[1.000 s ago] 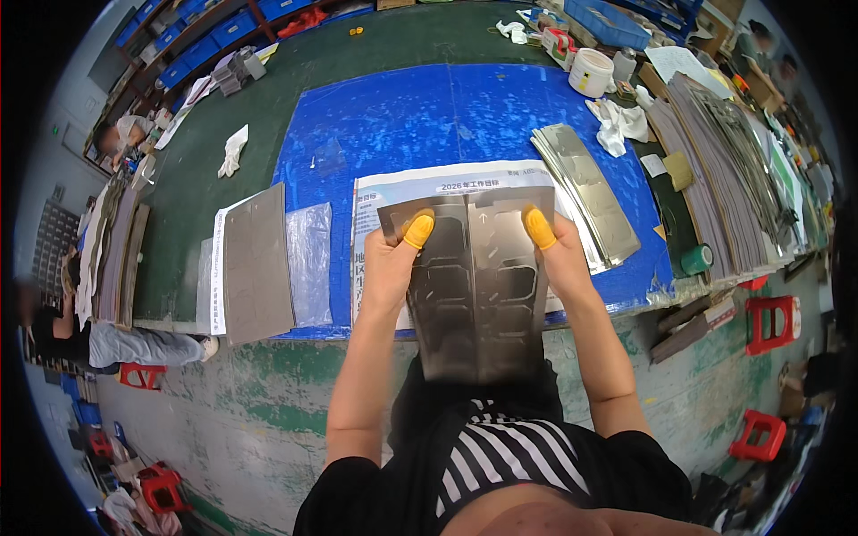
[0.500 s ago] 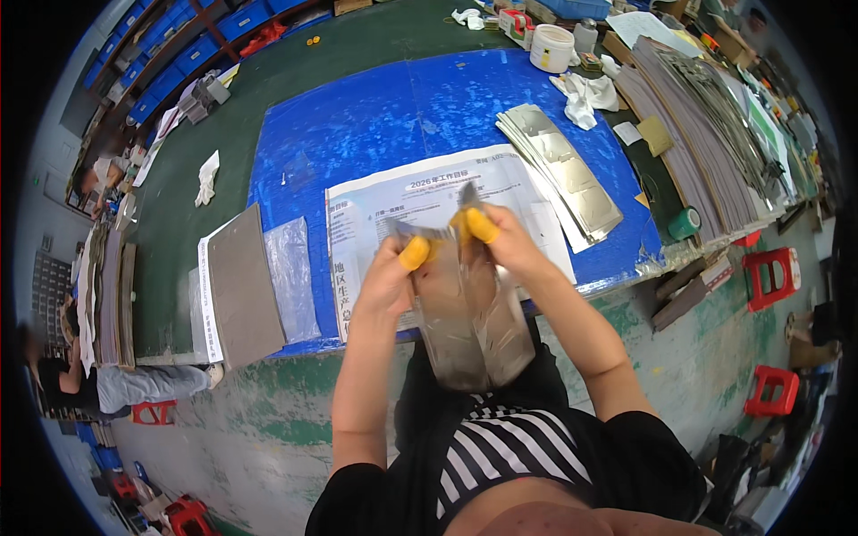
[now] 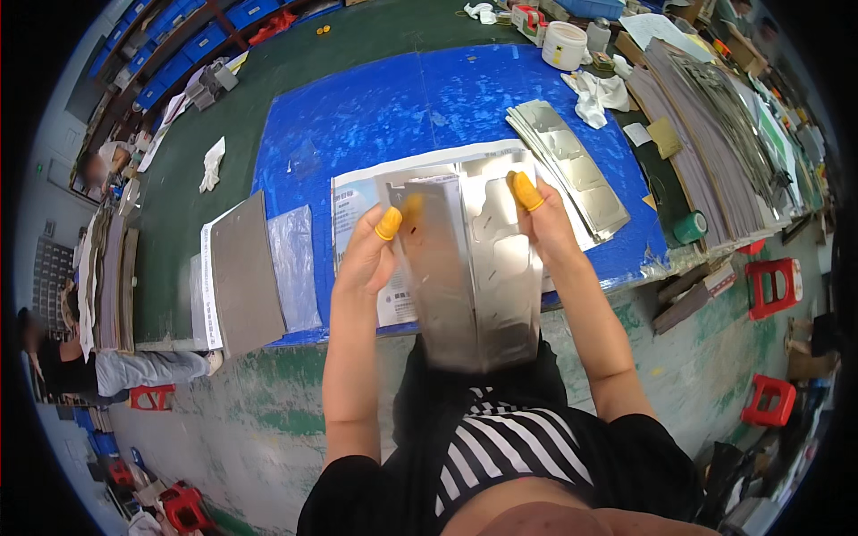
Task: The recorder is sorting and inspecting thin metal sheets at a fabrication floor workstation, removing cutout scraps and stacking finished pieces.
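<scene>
Between my hands are thin, shiny metal sheets (image 3: 509, 286), slotted and lightly embossed. They show a darker left half and a brighter right half along a middle line; whether that is a fold or two separate sheets I cannot tell. My left hand (image 3: 365, 255) grips the left edge, its thumb in a yellow finger cot. On the right edge, my right hand (image 3: 550, 228) also grips, with a yellow cot on the thumb. The lower ends hang over the table edge above my lap. Beneath the far ends lies a printed paper sheet (image 3: 353, 210), partly covered.
A stack of similar metal sheets (image 3: 572, 165) lies to the right on the blue table cover (image 3: 384, 107). Left are a grey board (image 3: 246, 277) and clear plastic film (image 3: 293, 268). Farther right stand a white tub (image 3: 564, 46), a green roll (image 3: 689, 226) and piled boards (image 3: 688, 134).
My hands have moved apart and the metal sheets have spread out flatter, their far ends now covering much of the printed paper. The view has shifted slightly.
</scene>
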Demonstrator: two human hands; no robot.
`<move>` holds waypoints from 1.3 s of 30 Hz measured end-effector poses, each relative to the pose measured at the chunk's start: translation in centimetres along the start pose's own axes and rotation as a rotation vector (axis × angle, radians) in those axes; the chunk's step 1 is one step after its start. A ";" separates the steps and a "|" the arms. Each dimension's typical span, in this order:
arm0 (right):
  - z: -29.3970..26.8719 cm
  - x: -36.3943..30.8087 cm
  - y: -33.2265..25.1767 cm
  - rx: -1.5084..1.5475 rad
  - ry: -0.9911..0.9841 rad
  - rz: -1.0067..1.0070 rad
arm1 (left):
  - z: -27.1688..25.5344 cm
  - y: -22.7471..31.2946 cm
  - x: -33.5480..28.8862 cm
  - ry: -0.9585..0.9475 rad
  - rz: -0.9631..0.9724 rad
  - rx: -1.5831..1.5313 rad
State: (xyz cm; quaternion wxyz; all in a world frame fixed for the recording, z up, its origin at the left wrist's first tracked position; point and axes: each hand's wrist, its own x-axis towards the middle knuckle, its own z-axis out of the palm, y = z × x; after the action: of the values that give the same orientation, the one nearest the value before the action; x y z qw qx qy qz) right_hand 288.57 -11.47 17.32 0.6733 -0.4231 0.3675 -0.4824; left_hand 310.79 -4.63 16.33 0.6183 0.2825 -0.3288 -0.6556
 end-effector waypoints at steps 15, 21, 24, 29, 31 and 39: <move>-3.9 6.6 4.6 -0.197 -0.036 0.065 | -2.3 -6.9 -3.5 0.069 -0.111 -0.378; -4.4 2.6 3.7 -0.623 0.077 -0.422 | 0.0 -6.3 -3.2 0.462 -0.025 -0.153; -5.0 -2.4 1.7 -0.466 -0.036 -0.325 | 0.2 -6.3 -3.1 0.557 -0.065 -0.053; -6.7 -12.8 1.5 -0.415 -0.065 0.150 | -0.5 -6.8 -3.0 0.630 -0.121 -0.046; -6.9 -15.1 3.0 -0.423 -0.116 0.340 | 0.5 -6.5 -2.6 0.615 -0.082 -0.021; -5.2 -14.7 7.9 0.168 0.048 0.401 | 2.2 -5.8 -3.3 0.570 -0.103 0.125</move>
State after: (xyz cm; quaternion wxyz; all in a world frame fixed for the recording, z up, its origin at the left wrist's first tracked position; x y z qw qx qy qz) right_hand 282.62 2.95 9.32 0.7796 -0.2723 0.4187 -0.3778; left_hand 305.77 -1.02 13.06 0.6330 0.5091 -0.1671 -0.5587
